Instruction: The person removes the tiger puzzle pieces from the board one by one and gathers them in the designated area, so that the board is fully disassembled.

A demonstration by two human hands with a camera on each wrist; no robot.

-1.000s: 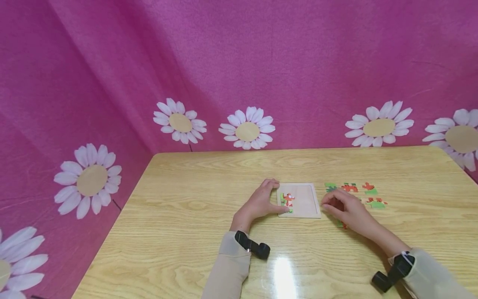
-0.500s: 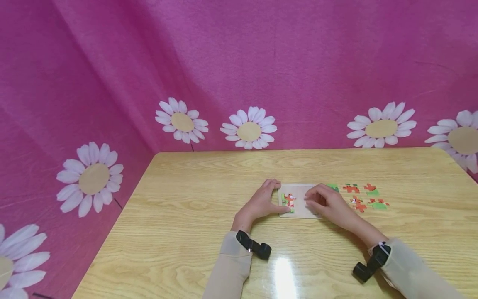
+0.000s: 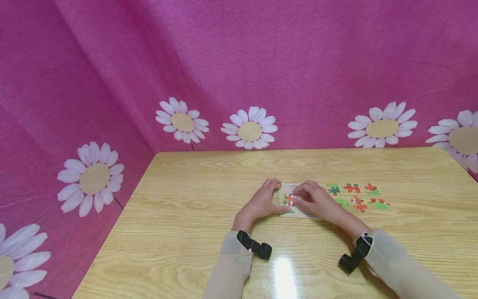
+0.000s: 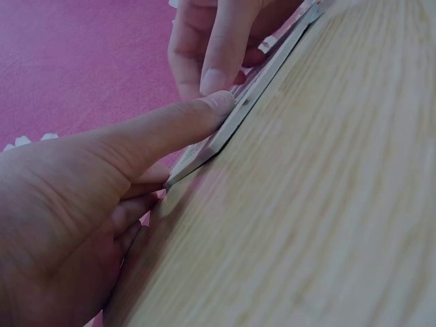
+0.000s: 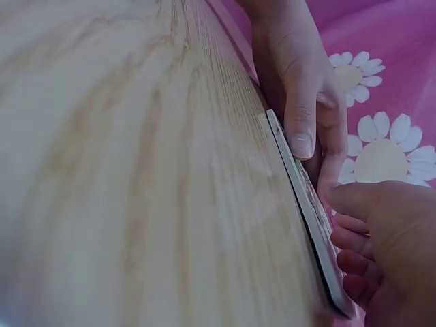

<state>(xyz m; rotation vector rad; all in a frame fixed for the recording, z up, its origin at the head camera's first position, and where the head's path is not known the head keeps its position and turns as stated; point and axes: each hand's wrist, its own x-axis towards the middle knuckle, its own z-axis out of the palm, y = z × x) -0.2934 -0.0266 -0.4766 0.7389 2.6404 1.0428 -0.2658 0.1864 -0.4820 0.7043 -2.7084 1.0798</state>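
A pale wooden puzzle tray (image 3: 304, 213) lies flat on the table, with a few joined puzzle pieces (image 3: 286, 200) showing a red figure on green at its left side. My left hand (image 3: 259, 205) holds the tray by its left end, thumb over the near left corner and fingers at the far left corner. Over the tray's middle, my right hand (image 3: 317, 202) has thumb and forefinger pinched together beside the joined pieces, other fingers curled. The puzzle piece in this pinch is almost wholly hidden by the fingertips. In the right wrist view the tray edge (image 5: 303, 204) runs under both hands.
Several loose red and green puzzle pieces (image 3: 352, 188) lie in rows to the right of the tray, near the right forearm. The wooden table (image 3: 186, 216) ends at the back against a pink curtain (image 3: 298, 74) with printed daisies.
My right hand has moved left from beside the loose pieces, across the tray's right edge, to the joined pieces. My left hand has stayed on the tray.
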